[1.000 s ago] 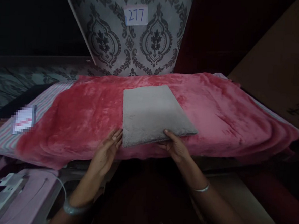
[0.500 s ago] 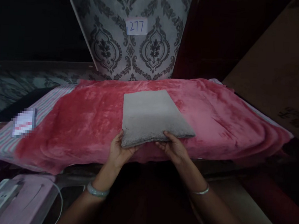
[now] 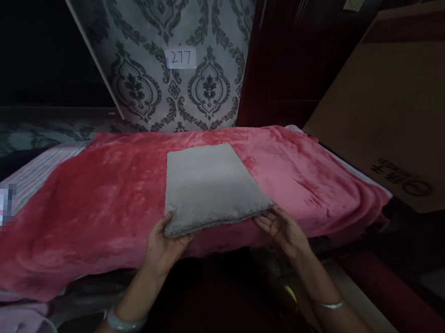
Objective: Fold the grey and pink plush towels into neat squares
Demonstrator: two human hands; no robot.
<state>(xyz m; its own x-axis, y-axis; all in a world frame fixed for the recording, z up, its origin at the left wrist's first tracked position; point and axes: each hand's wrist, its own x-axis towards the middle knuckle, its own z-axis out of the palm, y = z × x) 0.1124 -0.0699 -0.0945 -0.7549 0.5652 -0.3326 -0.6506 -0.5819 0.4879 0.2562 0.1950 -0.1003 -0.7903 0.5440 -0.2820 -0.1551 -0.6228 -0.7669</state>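
A folded grey plush cloth [image 3: 210, 183] lies flat on a pink-red fleece blanket [image 3: 92, 204] spread over a long surface. My left hand [image 3: 165, 246] grips the cloth's near left corner, thumb on top and fingers underneath. My right hand [image 3: 284, 229] sits at the cloth's near right corner, palm up, fingers stretched out and apart, touching the edge without gripping it.
A patterned grey panel with a paper label reading 277 [image 3: 181, 57] leans behind the blanket. A large cardboard box [image 3: 403, 107] stands at the right. A striped sheet [image 3: 37, 173] shows under the blanket at left. The space below the surface is dark.
My left hand closed on the cloth's near left corner. My right hand slid from the near edge to the right corner and opened. The view shifted right and downward.
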